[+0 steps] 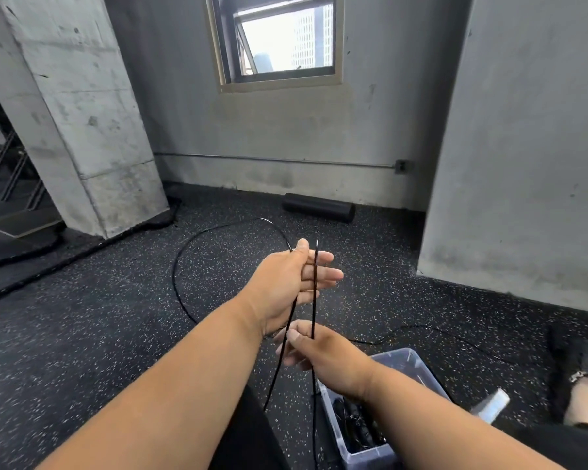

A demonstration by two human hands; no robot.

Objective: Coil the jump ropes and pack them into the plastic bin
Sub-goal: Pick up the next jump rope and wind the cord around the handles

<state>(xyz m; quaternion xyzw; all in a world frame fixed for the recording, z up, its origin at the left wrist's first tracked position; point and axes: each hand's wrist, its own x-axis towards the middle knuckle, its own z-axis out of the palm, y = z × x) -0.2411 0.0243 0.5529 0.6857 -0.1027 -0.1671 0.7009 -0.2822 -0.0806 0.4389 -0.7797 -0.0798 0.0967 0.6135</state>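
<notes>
Both hands pinch the jump rope [314,293]; bin [418,371] contents seemingly dark ropes, half hidden.

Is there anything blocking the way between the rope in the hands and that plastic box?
Nothing visible does. The jump rope is held by the left hand and right hand just above the plastic bin, which is open-topped, though dark ropes already lie inside.

Left hand [286,283] outstretched, fingers [323,274] extended; right hand [326,354] pinching.
</notes>
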